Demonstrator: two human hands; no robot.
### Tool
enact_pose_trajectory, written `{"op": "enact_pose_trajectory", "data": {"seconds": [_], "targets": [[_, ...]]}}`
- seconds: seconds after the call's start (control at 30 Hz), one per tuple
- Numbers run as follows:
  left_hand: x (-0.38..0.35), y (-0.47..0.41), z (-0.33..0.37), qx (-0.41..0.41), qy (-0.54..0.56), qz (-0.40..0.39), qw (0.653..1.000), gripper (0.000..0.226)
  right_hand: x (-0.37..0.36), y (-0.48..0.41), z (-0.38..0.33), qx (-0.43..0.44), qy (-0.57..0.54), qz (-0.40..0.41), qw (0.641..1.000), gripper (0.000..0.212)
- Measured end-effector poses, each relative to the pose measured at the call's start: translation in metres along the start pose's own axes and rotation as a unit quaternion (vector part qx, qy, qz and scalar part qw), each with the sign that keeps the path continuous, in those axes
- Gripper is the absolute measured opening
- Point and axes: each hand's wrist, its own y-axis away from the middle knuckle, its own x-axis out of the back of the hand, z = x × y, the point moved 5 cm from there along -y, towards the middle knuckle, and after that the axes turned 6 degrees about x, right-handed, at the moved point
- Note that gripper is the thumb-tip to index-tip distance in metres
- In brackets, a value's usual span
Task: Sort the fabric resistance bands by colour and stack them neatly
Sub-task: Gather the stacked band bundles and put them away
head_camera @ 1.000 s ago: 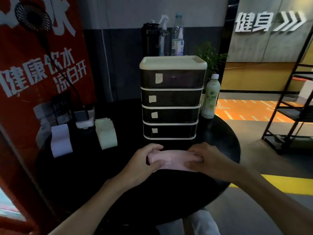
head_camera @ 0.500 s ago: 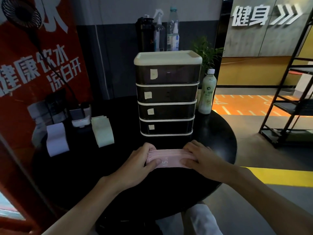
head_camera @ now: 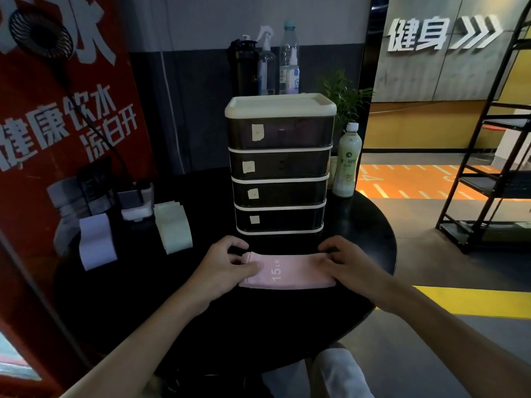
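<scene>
A pink fabric band (head_camera: 293, 272) marked 15 LB lies flat on the round black table (head_camera: 161, 294), just in front of the drawer unit. My left hand (head_camera: 227, 262) pinches its left end, thumb on top. At the right end, my right hand (head_camera: 347, 261) holds the band with curled fingers. A light green stack of bands (head_camera: 172, 228) sits at the left of the table. Further left lies a pale lilac band stack (head_camera: 96, 244).
A four-drawer unit (head_camera: 280, 165) with paper labels stands mid-table behind the pink band. A pale bottle (head_camera: 347, 162) stands at its right, a small fan base (head_camera: 135, 201) at back left. A red banner (head_camera: 57, 124) flanks the left; black shelving (head_camera: 494, 156) stands at the right.
The pink band has been spread out flatter and wider between my hands, which moved apart to its ends. The 15 LB print now shows fully.
</scene>
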Motion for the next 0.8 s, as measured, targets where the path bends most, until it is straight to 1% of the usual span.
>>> {"op": "enact_pose_trajectory", "data": {"seconds": [0.1, 0.17, 0.27, 0.37, 0.53, 0.67, 0.73, 0.8], "targets": [[-0.003, -0.001, 0.000, 0.009, -0.042, 0.011, 0.999, 0.044, -0.002, -0.003, 0.009, -0.019, 0.077, 0.028, 0.996, 0.030], [-0.004, -0.002, -0.002, 0.007, -0.067, 0.014, 0.998, 0.044, -0.003, -0.005, 0.009, -0.019, 0.101, 0.037, 0.994, 0.038], [-0.006, -0.003, -0.004, 0.000, -0.090, 0.013, 0.996, 0.042, -0.007, -0.005, 0.006, 0.002, 0.145, 0.047, 0.988, 0.037], [-0.006, -0.002, -0.004, -0.015, -0.099, 0.023, 0.995, 0.045, -0.006, -0.007, 0.008, 0.012, 0.191, 0.049, 0.980, 0.044], [-0.004, -0.003, -0.002, -0.032, -0.110, 0.028, 0.993, 0.040, -0.004, -0.012, 0.007, -0.001, 0.185, 0.038, 0.982, 0.043], [-0.005, -0.005, 0.008, -0.064, -0.112, 0.019, 0.991, 0.039, 0.009, -0.024, -0.004, -0.002, 0.148, 0.054, 0.987, 0.056], [-0.005, -0.006, 0.015, -0.079, -0.124, 0.016, 0.989, 0.039, 0.017, -0.033, -0.014, 0.012, 0.130, 0.063, 0.989, 0.051], [-0.003, -0.008, 0.025, -0.088, -0.129, 0.021, 0.987, 0.039, 0.027, -0.041, -0.026, 0.025, 0.120, 0.078, 0.989, 0.032]]}}
